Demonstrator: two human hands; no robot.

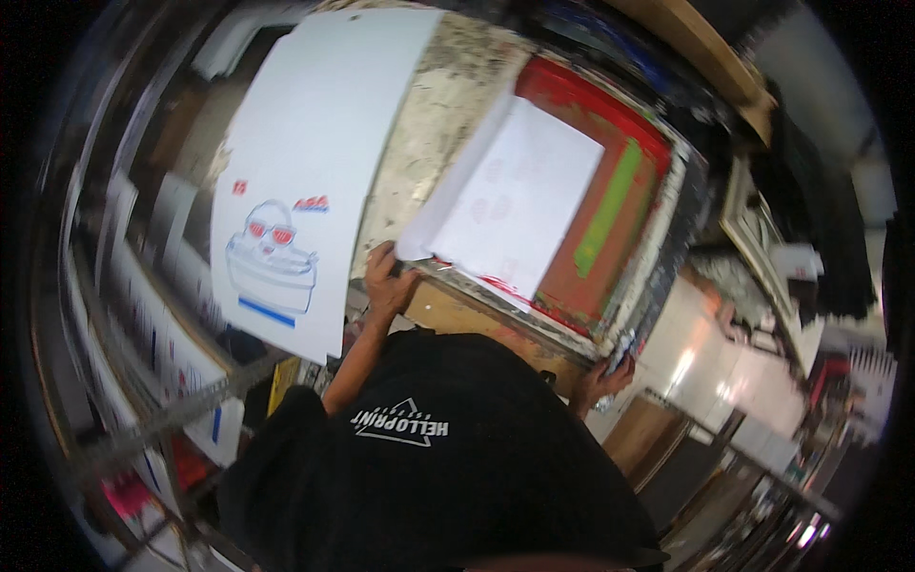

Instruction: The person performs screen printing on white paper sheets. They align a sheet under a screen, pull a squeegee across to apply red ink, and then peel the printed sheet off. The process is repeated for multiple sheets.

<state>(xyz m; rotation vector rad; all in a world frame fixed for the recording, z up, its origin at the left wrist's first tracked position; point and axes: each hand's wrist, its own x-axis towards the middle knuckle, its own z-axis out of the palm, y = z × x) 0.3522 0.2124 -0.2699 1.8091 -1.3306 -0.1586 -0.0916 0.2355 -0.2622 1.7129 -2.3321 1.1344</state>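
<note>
A screen-printing frame [651, 257] lies tilted in front of me, with red ink along its far end and a green strip across the mesh. White paper [526, 191] with faint reddish marks covers much of its left part. My left hand [388, 279] is closed at the frame's near left corner, beside the paper's edge; its fingertips are partly hidden. At the near right corner, my right hand [600, 379] is closed round the frame's edge, where something silvery shows. Left of the frame lies a large white board [315, 114] printed with a blue and red cartoon figure.
Metal racks [143, 419] holding several printed white boards stand at the left. A stained pale worktop [453, 86] runs between board and frame. At the right are a leaning frame [762, 253] and a shiny tiled floor [691, 357]. A wooden beam [710, 57] crosses the far right.
</note>
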